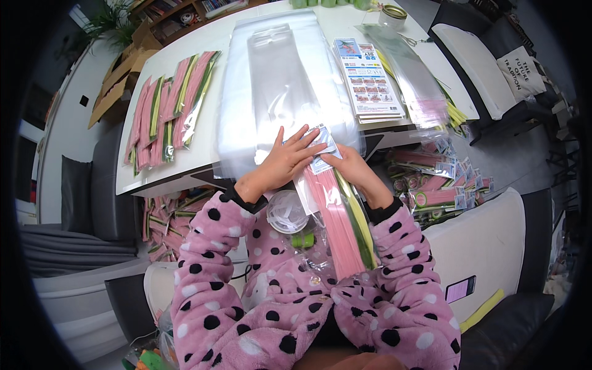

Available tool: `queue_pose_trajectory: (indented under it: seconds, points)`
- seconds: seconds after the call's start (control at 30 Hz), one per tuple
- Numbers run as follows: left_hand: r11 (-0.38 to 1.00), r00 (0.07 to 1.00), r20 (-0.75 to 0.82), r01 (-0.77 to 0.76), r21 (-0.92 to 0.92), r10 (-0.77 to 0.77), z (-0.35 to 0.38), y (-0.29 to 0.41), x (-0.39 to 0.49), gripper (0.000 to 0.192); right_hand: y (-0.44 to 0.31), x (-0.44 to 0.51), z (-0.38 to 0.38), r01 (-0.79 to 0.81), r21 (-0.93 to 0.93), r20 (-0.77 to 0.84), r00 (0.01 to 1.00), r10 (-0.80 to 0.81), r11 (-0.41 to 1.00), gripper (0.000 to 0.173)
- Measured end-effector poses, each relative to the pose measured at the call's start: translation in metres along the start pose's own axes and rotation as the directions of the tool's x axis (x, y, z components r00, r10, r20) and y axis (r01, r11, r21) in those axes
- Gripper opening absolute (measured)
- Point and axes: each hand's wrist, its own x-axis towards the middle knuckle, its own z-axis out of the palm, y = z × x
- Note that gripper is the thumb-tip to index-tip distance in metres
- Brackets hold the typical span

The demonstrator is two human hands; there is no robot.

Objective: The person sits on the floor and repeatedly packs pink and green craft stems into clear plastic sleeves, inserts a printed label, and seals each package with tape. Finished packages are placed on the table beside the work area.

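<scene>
A clear plastic packet point(334, 222) of pink, dark green and yellow strips lies at a slant over my lap, its upper end at the table's front edge. My left hand point(287, 159) rests flat, fingers spread, across the printed card point(320, 165) at that upper end. Gripping the packet's right edge just below the card is my right hand point(354, 167), thumb on top. Beyond my hands, a stack of clear plastic bags point(280, 69) lies on larger clear sheeting point(231, 92). Below my left wrist stands a round clear tub point(287, 212) with whitish strips inside.
Several filled packets point(178, 104) lie on the table's left. Printed sheets point(370, 85) and long clear sleeves point(411, 83) are on the right, with scissors point(410, 40) behind. More packets point(434, 189) are piled lower right. A phone point(460, 289) rests on the seat.
</scene>
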Motion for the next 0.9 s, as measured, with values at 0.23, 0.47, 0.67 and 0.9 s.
queue_pose_trajectory:
  seconds: [0.23, 0.47, 0.67, 0.9]
  points:
    - [0.995, 0.987, -0.131, 0.097, -0.014, -0.098, 0.007, -0.008, -0.003, 0.045, 0.010, -0.022, 0.005, -0.182, 0.139, 0.022, 0.983, 0.180, 0.973, 0.029]
    - [0.973, 0.977, -0.203, 0.107, 0.203, -0.065, 0.019, 0.008, -0.004, 0.040, 0.020, -0.036, 0.016, -0.092, 0.280, -0.146, 0.980, 0.137, 0.956, 0.023]
    - [0.981, 0.967, -0.223, 0.156, 0.119, -0.126, 0.014, 0.008, -0.012, 0.039, 0.018, -0.029, 0.020, -0.198, 0.431, 0.016, 0.977, 0.212, 0.880, 0.029]
    - [0.972, 0.939, -0.299, 0.210, 0.108, -0.170, 0.015, -0.003, -0.017, 0.036, 0.032, -0.138, 0.009, -0.562, 0.129, 0.272, 0.813, 0.516, 0.817, 0.028]
